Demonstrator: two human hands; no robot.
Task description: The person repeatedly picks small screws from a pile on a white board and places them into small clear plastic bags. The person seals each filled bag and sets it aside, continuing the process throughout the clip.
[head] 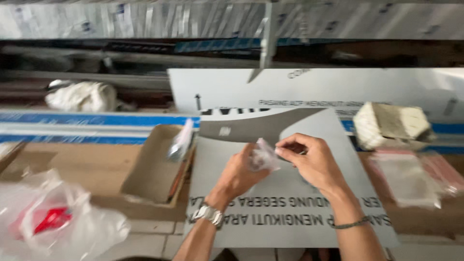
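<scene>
1. Grey sign panel (290,203) with upside-down lettering is laid flat under both hands.
2. Cardboard box (154,169) is seen just left of the panel.
3. Left hand (239,174) and right hand (311,157) are raised over the panel.
4. Small clear plastic bag (263,155) is pinched between the closed fingers of both hands.

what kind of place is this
Probably a sign-making or fabrication workshop: a grey printed sign panel lies on the floor, film-wrapped sheets are stacked behind, and an open cardboard box sits beside it.
</scene>
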